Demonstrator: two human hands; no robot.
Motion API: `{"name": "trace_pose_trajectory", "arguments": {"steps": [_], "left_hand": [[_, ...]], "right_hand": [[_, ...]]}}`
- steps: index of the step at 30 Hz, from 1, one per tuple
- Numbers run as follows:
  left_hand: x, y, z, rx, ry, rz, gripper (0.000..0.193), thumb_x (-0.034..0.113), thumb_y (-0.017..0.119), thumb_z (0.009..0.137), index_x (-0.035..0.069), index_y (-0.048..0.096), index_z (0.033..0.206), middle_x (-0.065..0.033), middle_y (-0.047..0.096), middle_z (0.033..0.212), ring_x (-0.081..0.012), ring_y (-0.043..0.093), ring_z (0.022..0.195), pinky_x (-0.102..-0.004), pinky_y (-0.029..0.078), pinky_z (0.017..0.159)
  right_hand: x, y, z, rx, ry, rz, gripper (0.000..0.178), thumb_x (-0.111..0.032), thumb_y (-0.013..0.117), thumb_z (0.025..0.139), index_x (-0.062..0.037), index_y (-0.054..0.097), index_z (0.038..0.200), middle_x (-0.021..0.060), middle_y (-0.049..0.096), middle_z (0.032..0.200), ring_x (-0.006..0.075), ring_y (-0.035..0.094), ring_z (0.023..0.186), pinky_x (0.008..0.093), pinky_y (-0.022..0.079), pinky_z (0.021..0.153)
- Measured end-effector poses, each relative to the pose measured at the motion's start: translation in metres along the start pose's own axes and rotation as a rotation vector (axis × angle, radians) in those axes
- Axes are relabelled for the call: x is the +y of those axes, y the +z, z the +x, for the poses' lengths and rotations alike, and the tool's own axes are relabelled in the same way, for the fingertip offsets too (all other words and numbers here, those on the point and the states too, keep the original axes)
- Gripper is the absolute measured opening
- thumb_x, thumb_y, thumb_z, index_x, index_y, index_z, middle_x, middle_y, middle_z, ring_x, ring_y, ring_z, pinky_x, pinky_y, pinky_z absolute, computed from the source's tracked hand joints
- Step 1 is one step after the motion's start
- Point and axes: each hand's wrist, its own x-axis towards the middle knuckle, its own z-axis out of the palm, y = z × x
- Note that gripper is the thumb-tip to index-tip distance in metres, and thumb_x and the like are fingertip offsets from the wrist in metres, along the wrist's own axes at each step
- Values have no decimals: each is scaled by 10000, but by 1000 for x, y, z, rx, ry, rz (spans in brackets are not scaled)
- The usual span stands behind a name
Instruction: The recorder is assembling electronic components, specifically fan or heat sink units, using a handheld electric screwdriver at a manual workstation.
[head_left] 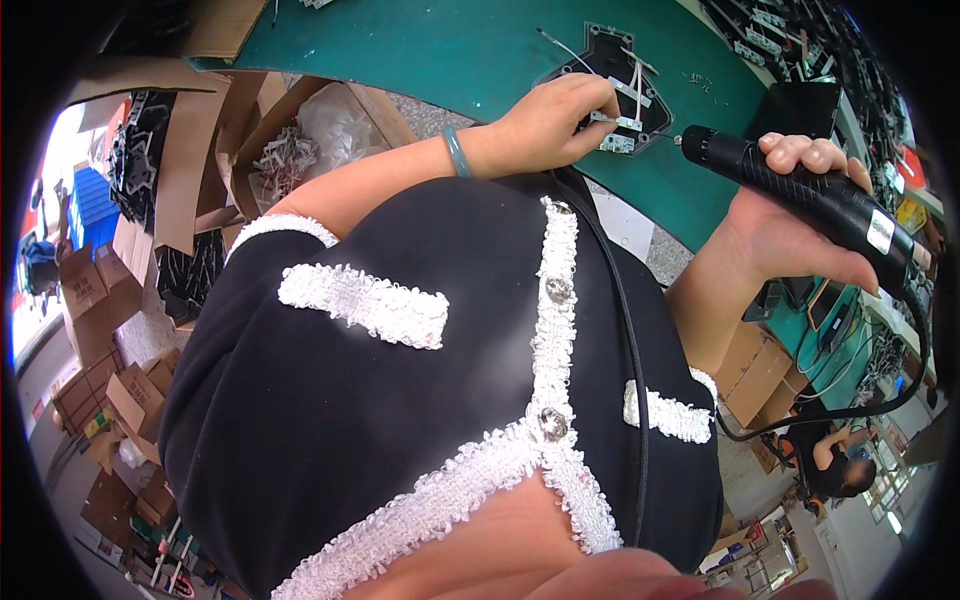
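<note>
My right hand (pixel 790 215) is wrapped round a black electric screwdriver (pixel 745 160). Its thin bit points left at the edge of a black plastic housing (pixel 650 85), and I cannot tell whether the tip touches. The housing lies on the green bench top, with white strips and a thin white cable across it. At the housing's near edge my left hand (pixel 560 120) has thumb and index finger closed on a small white fitting (pixel 620 122). Part of the fitting is hidden by the fingers. A black cord (pixel 840 420) trails from the screwdriver's rear end.
Several loose screws (pixel 703 85) lie on the green bench (pixel 400 45) beyond the housing. Black parts with white pieces are heaped at the far right (pixel 770 40). Cardboard boxes (pixel 180 150) stand at the left, one with a clear plastic bag (pixel 335 130). Another person (pixel 835 460) sits at the lower right.
</note>
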Motion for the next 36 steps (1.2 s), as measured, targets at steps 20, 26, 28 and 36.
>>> {"name": "trace_pose_trajectory", "arguments": {"steps": [20,26,28,36], "left_hand": [[11,5,6,-47,-29,-28,121,61,654,811,37,587,909,-91,594,869,-274,572,791,-359,471,702],[5,1,3,-38,-24,-30,114,59,653,817,36,590,910,-93,606,877,-286,584,815,-368,474,711],[5,1,3,-41,-42,-39,112,58,653,818,35,590,909,-94,608,878,-289,586,825,-371,475,719],[3,1,4,-51,-50,-60,109,55,649,823,25,588,908,-98,609,889,-299,586,844,-378,472,751]], "right_hand": [[10,1,2,-80,9,29,1022,-900,381,663,-31,544,1175,139,623,866,241,621,651,403,544,637],[25,25,5,-68,74,-45,1080,-919,368,609,5,528,1146,134,595,844,233,606,630,385,543,618],[27,28,9,-67,116,-86,1100,-924,366,584,17,525,1132,126,585,832,225,596,621,362,536,602],[37,20,17,-178,255,-94,1116,-960,355,504,-33,571,1085,98,583,821,210,570,636,383,510,656]]}}
